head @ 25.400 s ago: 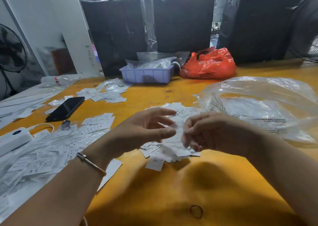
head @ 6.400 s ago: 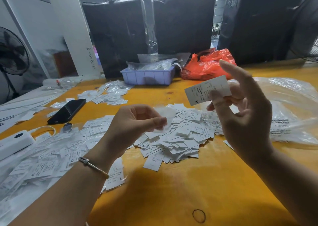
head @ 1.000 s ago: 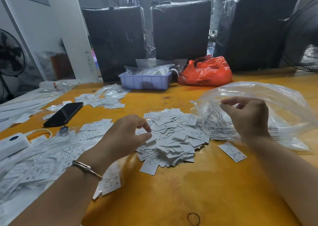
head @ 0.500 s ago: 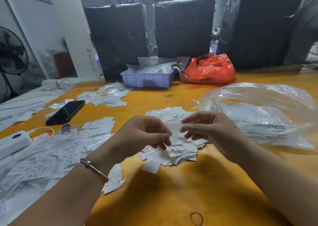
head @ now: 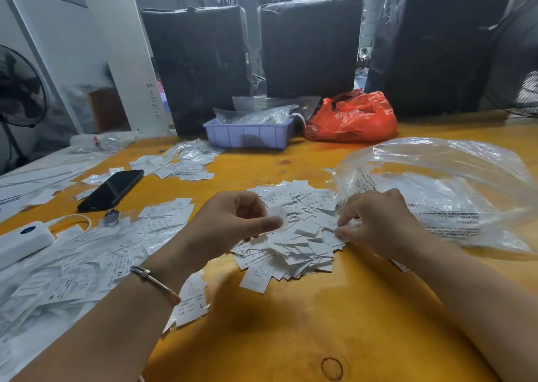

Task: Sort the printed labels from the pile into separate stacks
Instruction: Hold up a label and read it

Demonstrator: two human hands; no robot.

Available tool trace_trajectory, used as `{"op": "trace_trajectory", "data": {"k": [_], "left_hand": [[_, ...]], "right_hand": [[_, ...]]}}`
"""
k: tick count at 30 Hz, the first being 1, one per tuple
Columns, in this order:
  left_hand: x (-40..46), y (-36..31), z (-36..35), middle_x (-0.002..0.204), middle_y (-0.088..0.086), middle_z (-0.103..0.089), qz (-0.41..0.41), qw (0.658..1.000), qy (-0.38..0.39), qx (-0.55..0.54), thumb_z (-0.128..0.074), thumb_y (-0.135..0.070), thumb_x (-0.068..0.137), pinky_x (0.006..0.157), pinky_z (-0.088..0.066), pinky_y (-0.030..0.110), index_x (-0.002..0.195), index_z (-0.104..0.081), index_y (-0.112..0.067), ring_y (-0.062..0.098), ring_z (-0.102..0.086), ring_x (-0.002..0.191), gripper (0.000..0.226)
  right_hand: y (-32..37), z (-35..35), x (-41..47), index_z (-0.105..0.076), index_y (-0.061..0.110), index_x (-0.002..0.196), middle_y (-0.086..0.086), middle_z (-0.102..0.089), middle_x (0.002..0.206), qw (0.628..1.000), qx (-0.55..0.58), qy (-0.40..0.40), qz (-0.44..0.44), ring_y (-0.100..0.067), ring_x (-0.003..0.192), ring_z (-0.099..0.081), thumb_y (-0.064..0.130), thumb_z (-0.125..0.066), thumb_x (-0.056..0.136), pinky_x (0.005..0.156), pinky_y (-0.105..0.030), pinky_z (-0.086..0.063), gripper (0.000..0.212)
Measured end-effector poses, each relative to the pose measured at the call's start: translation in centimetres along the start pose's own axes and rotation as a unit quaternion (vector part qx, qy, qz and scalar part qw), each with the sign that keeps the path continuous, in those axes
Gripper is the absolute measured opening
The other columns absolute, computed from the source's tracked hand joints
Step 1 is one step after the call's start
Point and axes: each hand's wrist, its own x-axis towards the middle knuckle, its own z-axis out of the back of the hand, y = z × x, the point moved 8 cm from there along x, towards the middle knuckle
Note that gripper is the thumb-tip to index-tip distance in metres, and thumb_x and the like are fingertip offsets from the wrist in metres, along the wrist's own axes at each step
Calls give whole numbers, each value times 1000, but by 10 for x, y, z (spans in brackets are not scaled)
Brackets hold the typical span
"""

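Orange-yellow wooden table (head: 291, 338) fills the foreground, with three black wrapped blocks (head: 308, 46) standing along its far edge. At the middle of the table lies the pile of printed labels (head: 294, 236), small white slips heaped loosely, and both hands work at it. The left hand (head: 230, 224) hovers over the pile's left edge, its fingers curled and its thumb and forefinger pinching a small pale slip (head: 276, 217) held just above the heap; the wrist wears a thin metal bracelet (head: 154, 279). The right hand (head: 375, 221) sits at the pile's right edge, fingertips curled down and pinching at labels on top of the heap, though which slip it has is too small to tell. A wide spread of sorted labels (head: 72, 265) covers the table to the left of the left forearm, and a smaller group of labels (head: 180, 166) lies farther back. A clear plastic bag (head: 451, 195) rests just beside the right hand. A black phone (head: 112, 189) and a white power bank (head: 23, 239) lie at the left; a purple tray (head: 247, 135) and a red plastic bag (head: 352, 118) sit at the back.
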Motion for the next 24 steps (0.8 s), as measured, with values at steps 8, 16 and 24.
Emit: {"op": "trace_trajectory", "data": {"k": [8, 16, 24], "left_hand": [[1, 3, -4, 60, 3, -51, 4, 1000, 17, -7, -80, -55, 55, 52, -35, 23, 60, -63, -20, 14, -42, 57, 40], [3, 4, -4, 52, -1, -48, -10, 1000, 1, 19, -82, -51, 57, 45, -35, 14, 57, -59, -14, 10, -39, 50, 44], [1, -3, -2, 48, -2, -42, -54, 998, -25, 25, -82, -44, 61, 42, -32, 15, 57, -52, -2, 9, -35, 46, 52]], "right_hand": [[3, 21, -3, -70, 25, 70, 8, -63, 76, 996, -1, -94, 0, -18, 77, -59, 30, -71, 77, 70, -29, -42, 10], [11, 29, -13, -69, 8, 78, -7, -71, 61, 894, 435, -101, -31, -21, 53, -68, 2, -62, 83, 47, -29, -49, 10], [36, 16, -19, -73, 8, 72, -5, -72, 65, 911, 409, -58, 25, -21, 60, -69, 6, -79, 74, 57, -38, -58, 7]]}}
